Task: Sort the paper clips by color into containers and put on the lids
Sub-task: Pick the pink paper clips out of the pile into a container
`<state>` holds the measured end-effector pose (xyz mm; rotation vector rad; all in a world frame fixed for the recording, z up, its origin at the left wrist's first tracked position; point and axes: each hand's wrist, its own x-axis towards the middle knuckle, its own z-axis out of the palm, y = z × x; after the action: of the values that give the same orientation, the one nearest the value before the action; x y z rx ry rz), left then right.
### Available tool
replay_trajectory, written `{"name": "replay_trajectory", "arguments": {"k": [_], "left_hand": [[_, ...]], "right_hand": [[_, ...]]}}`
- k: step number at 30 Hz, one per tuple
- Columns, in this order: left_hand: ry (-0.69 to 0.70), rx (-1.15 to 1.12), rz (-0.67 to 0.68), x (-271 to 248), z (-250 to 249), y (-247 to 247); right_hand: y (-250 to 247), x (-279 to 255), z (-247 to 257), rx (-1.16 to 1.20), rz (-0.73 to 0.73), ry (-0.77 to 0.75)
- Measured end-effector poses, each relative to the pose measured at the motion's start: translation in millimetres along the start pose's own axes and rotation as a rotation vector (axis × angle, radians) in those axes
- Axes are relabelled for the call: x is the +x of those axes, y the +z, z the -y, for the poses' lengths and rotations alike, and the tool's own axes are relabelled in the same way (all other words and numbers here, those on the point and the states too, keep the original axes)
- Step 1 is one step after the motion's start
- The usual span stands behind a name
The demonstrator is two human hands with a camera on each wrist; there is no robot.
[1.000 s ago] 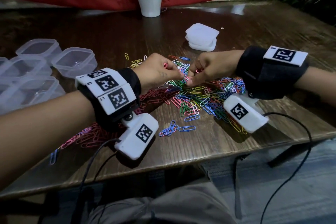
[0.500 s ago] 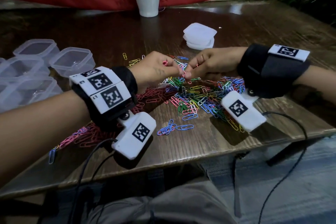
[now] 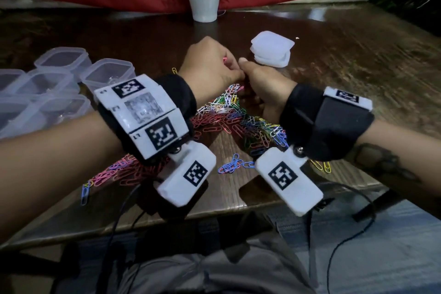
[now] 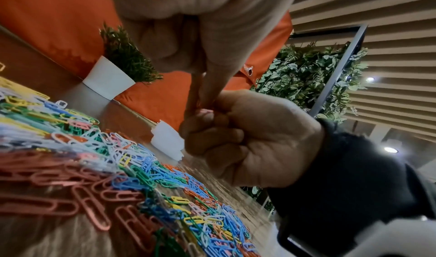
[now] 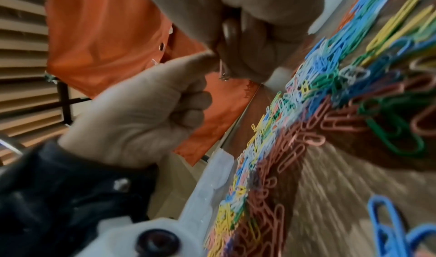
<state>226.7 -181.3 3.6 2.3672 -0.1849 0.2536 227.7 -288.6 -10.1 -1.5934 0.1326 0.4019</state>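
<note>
A heap of mixed-colour paper clips (image 3: 229, 112) lies mid-table, with a pink batch (image 3: 119, 172) nearer me on the left. Both hands meet above the heap's far edge. My left hand (image 3: 235, 68) is curled, and a pink clip (image 3: 225, 58) shows in its fist. My right hand (image 3: 243, 64) is a fist whose thumb and forefinger pinch a small clip (image 5: 223, 70) against the left fingertips (image 4: 200, 100). Several clear empty containers (image 3: 107, 76) stand at the left. A stack of white lids (image 3: 272, 50) sits just beyond the hands.
A white plant pot (image 3: 204, 2) stands at the table's back edge before a red cloth. A few blue clips (image 3: 232, 164) lie near the front edge (image 3: 238, 205). Cables hang from both wrist cameras over that edge.
My right hand lifted from the heap and came up against the left fingertips. Both hands now sit higher and farther back over the heap, and the view has tilted closer.
</note>
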Motion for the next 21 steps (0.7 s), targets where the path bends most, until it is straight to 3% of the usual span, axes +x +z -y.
{"name": "replay_trajectory", "arguments": {"k": [4,8,10,13,21], "left_hand": [[0.057,-0.093,0.084,-10.1,8.4,-4.8],[-0.068,-0.093,0.199,-13.5,28.3,-20.8],[-0.101,0.091,0.316,-13.4,36.7,-27.5],[-0.008,0.465,0.426,-11.1,38.4,-20.5],[0.172,0.636,0.531,-1.5,35.5,0.9]], "right_hand": [[3.1,4.4,4.2,0.288,0.087,0.084],[-5.6,9.2,7.1,0.420,0.198,0.192],[-9.4,10.4,6.2,0.450,0.224,0.241],[-12.7,8.1,5.5,0.414,0.229,0.269],[-32.8,1.3,4.7,0.363,0.178,0.312]]}}
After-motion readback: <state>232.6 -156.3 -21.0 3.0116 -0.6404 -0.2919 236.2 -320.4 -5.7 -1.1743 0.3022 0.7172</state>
